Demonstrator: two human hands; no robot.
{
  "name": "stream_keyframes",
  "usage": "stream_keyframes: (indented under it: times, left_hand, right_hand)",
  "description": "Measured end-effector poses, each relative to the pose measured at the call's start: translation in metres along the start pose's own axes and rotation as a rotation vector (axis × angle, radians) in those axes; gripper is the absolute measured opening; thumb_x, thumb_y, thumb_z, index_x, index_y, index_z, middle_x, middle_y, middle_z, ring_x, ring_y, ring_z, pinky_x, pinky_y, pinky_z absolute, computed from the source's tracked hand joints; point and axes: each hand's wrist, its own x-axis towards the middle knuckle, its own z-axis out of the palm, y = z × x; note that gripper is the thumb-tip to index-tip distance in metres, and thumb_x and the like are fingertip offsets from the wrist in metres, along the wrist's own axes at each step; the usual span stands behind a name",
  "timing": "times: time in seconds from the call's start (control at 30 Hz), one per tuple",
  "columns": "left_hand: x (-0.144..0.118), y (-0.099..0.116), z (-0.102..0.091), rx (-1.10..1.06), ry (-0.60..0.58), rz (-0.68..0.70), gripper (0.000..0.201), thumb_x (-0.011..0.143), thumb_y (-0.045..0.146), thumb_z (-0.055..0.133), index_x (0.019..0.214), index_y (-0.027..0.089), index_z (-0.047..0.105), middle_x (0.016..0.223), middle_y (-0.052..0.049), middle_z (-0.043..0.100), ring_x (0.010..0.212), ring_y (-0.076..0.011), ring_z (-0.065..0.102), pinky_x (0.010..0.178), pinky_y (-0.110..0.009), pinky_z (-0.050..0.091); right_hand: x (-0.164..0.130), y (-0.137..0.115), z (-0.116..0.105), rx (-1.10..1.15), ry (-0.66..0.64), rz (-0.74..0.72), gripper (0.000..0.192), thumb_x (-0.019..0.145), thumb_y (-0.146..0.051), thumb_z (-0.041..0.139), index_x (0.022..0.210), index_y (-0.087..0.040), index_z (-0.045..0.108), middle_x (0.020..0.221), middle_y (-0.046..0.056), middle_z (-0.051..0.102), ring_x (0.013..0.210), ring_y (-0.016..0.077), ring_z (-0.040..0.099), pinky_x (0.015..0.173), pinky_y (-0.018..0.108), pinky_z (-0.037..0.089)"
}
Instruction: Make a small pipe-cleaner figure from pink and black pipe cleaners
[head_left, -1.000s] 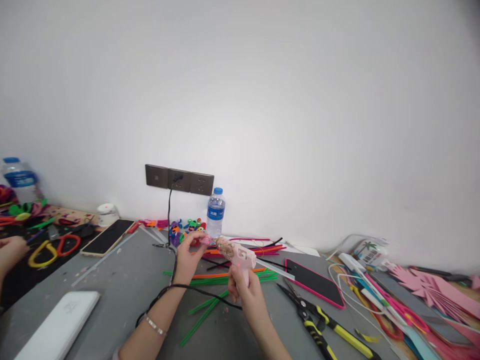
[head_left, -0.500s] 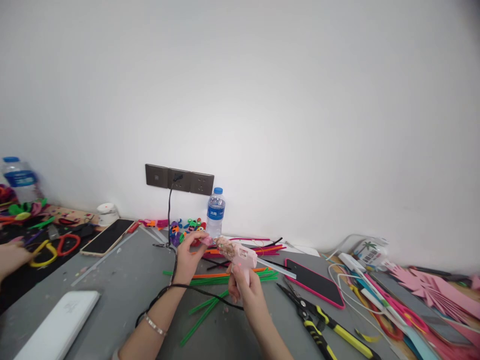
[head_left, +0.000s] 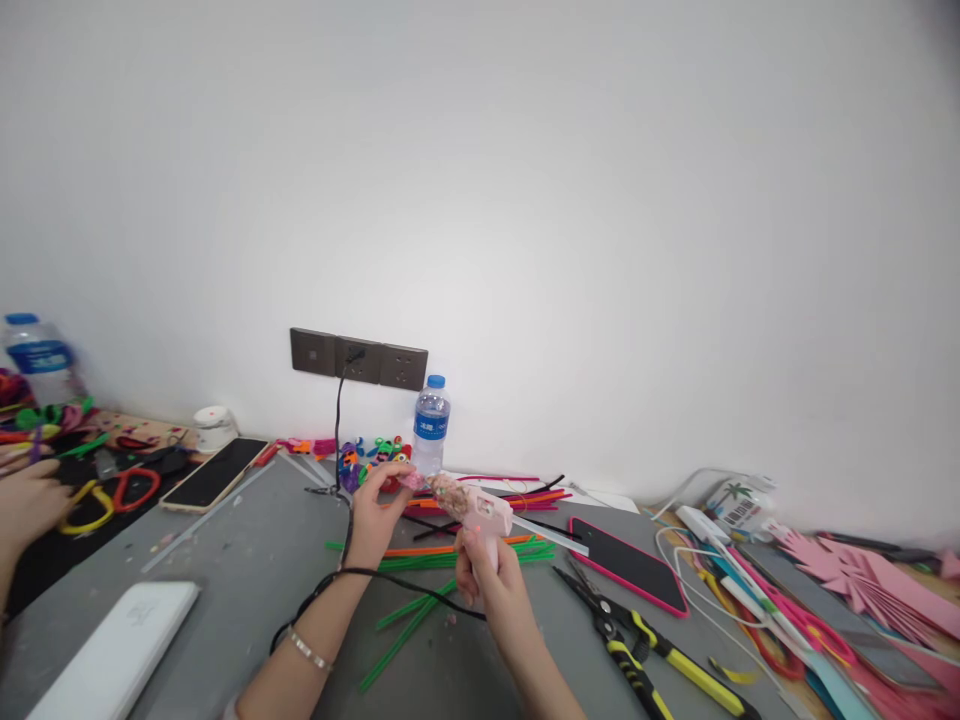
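My right hand [head_left: 491,578] grips the handle of a pink glue gun [head_left: 474,510], held above the grey table [head_left: 247,570] with its nozzle pointing left. A clear glue stick [head_left: 551,536] sticks out of the gun's back. My left hand [head_left: 377,518] pinches a small pink piece [head_left: 412,481] right at the nozzle tip. The gun's black cord [head_left: 352,575] loops across my left forearm and runs to the wall socket [head_left: 358,358].
Green and orange sticks [head_left: 420,605] lie under my hands. Yellow-handled pliers [head_left: 645,660] and a pink-cased phone [head_left: 628,564] lie right; a water bottle [head_left: 431,423] stands behind. A white box [head_left: 120,640] and another phone [head_left: 217,473] lie left. Another person's hand [head_left: 26,500] rests by scissors [head_left: 112,494].
My hands and the glue gun have stayed almost still. The other person's hand at the far left has shifted a little to the right, toward the scissors.
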Motion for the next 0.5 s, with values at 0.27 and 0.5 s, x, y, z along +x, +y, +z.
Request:
stream_keyframes:
  times: [0.27,0.5]
  left_hand:
    - [0.0001,0.0001,0.0003,0.02,0.034,-0.031,0.014,0.078,0.029,0.064,0.087,0.019,0.068,0.089,-0.006,0.072,0.082,-0.0211,0.064,0.069,-0.029,0.049]
    - [0.0008,-0.004,0.0024,-0.019,0.069,-0.109,0.018,0.074,0.032,0.068,0.086,0.019,0.068,0.082,-0.005,0.071,0.074,-0.0195,0.062,0.066,-0.028,0.049]
  right_hand:
    - [0.0011,0.0067,-0.001,0.019,-0.038,0.018,0.053,0.074,-0.069,0.055,0.066,-0.017,0.052,0.04,-0.008,0.037,0.036,0.0073,0.031,0.038,0.022,0.026]
    - [-0.0002,0.0035,-0.0032,0.027,-0.051,-0.098,0.055,0.08,-0.069,0.048,0.057,-0.019,0.048,0.043,-0.006,0.035,0.04,0.0088,0.03,0.042,0.024,0.025]
